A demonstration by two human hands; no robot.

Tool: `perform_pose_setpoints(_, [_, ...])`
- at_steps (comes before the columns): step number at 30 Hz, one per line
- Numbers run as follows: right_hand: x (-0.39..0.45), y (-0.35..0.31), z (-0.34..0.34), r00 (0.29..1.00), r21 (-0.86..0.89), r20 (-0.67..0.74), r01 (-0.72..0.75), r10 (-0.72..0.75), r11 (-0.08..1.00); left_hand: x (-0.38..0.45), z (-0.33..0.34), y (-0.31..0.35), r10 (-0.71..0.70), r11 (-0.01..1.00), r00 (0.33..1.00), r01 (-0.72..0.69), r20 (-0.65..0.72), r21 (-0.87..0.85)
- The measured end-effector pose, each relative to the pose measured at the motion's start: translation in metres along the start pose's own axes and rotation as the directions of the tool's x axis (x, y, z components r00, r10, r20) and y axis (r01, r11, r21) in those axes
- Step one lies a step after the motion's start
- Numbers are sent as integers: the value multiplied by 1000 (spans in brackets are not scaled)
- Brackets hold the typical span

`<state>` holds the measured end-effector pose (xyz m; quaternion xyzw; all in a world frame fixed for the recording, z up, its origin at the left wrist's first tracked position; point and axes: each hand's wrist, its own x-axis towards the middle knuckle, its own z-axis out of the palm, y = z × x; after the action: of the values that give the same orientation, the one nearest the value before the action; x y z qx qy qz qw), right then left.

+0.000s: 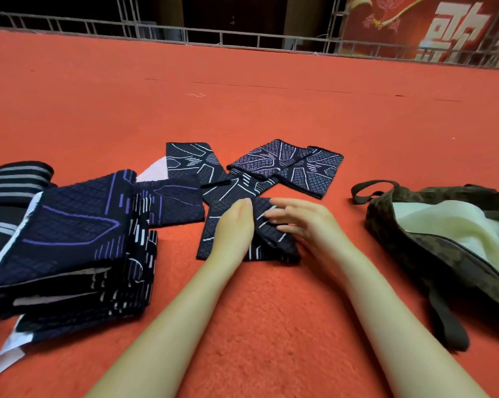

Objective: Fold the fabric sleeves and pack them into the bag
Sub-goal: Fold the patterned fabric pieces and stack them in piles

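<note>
— Forearms first, ours, reaching out over the red carpet (pixel 256 326). What have we got under them?

— One dark patterned sleeve (pixel 228 208), its long axis running away from us and slightly leftward. Our left hand (pixel 233 228) lies flat on it, fingers straight, pressing.

— And the right hand (pixel 297 222)?

— Blurred, fingers loosely spread over the sleeve's right edge, gripping nothing we can see.

— Where does it go?

— The bag (pixel 443 254) sits well to the right, mouth open, so our right hand is nearer. A folded stack (pixel 70 248) waits at left.
</note>
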<state>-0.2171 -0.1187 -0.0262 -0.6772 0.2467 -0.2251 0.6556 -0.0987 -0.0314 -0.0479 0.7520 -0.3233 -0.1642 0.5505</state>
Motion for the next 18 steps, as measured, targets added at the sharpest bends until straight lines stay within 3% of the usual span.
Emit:
perform_pose_setpoints(2, [3, 8, 11, 1000, -110, -25, -12, 9, 994, 1, 0, 0, -11, 999, 1000, 10, 27, 39])
perform_pose_setpoints(6, [10, 14, 10, 976, -89, -216, 11, -30, 996, 7, 0, -12, 16, 980, 995, -35, 96, 198])
perform_pose_setpoints(8, [12, 18, 6, 957, -326, -226, 100, -181, 940, 7, -3, -11, 19, 989, 998, -29, 68, 147])
perform_pose_setpoints(10, [11, 23, 4, 933, -558, -134, 207, -333, 803, 8, -11, -6, 29, 996, 1000, -29, 2, 79])
perform_pose_setpoints(12, [10, 28, 7, 911, -655, -7, 307, -412, 690, 12, -23, -4, 16, 999, 998, -13, -62, 46])
perform_pose_setpoints(15, [4, 29, 18, 907, -671, 114, 371, -405, 642, 18, -40, -5, -67, 998, 992, 69, -104, 10])
perform_pose_setpoints(18, [0, 33, 28, 923, -756, 208, 362, -325, 545, 17, -52, -8, -100, 991, 988, 110, -122, 78])
